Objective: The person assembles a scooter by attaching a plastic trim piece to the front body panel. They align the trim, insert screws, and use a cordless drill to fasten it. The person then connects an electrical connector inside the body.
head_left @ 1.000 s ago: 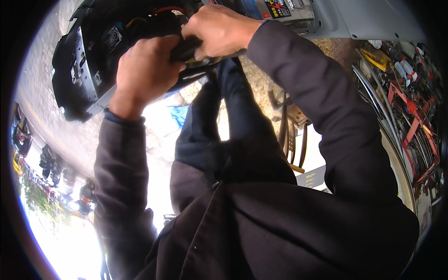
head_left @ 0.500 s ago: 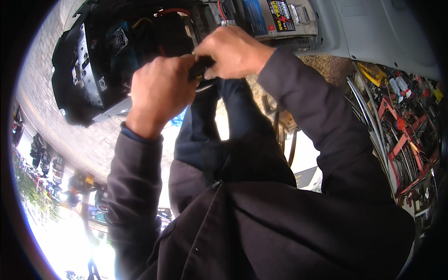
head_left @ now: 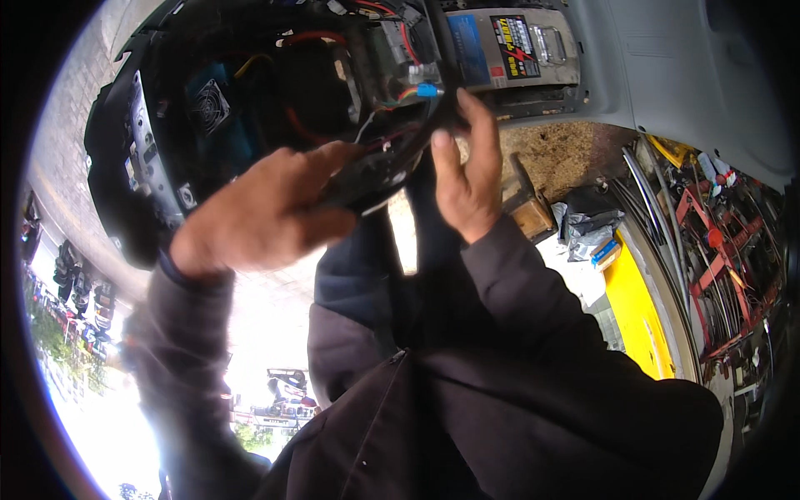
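A curved black plastic panel (head_left: 387, 179) is tilted up between my two hands, over the opened body of a vehicle. My left hand (head_left: 262, 208), smeared by motion, grips its near left edge, with the index finger stretched over the top and the thumb below. At its right edge, my right hand (head_left: 471, 171) pinches the dark rim between thumb and fingers. Just beyond the panel, a blue connector (head_left: 427, 89) sits on coloured wires. Farther back inside the body runs a red cable (head_left: 312, 38). A black fan grille (head_left: 208, 108) lies to the left.
A metal-cased battery (head_left: 533, 71) with a coloured label sits at the back, beside a grey body panel (head_left: 658, 67). On the right are a yellow panel (head_left: 637, 312), a plastic bag (head_left: 590, 221) and a red metal rack (head_left: 717, 258) among scrap. Paving (head_left: 75, 167) spreads on the left.
My hands were close together around a small dark part; now they are apart, the left lower and farther left, the right farther right. The curved black panel and blue connector have come into sight.
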A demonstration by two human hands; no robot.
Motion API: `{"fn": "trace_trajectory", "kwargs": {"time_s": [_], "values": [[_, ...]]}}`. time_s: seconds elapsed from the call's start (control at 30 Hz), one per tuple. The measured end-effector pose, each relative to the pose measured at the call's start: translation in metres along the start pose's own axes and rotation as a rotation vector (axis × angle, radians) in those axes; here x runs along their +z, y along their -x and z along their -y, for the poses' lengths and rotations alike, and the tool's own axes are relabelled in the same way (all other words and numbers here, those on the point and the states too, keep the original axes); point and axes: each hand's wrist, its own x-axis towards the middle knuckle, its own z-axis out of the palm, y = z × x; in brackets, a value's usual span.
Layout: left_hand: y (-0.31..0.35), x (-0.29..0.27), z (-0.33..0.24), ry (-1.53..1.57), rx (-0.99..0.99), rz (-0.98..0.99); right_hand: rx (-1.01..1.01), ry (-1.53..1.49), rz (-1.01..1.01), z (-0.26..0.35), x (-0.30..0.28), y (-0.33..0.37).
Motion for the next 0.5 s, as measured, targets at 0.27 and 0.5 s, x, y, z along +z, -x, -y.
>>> {"fn": "trace_trajectory", "kwargs": {"time_s": [0.27,0.5], "values": [[-0.047,-0.002,0.050,0.218,0.028,0.066,0.063,-0.209,-0.170,-0.011,0.048,0.010],[-0.052,0.021,0.059,0.364,-0.012,-0.019,0.071,-0.137,-0.356,-0.006,0.073,0.006]]}}
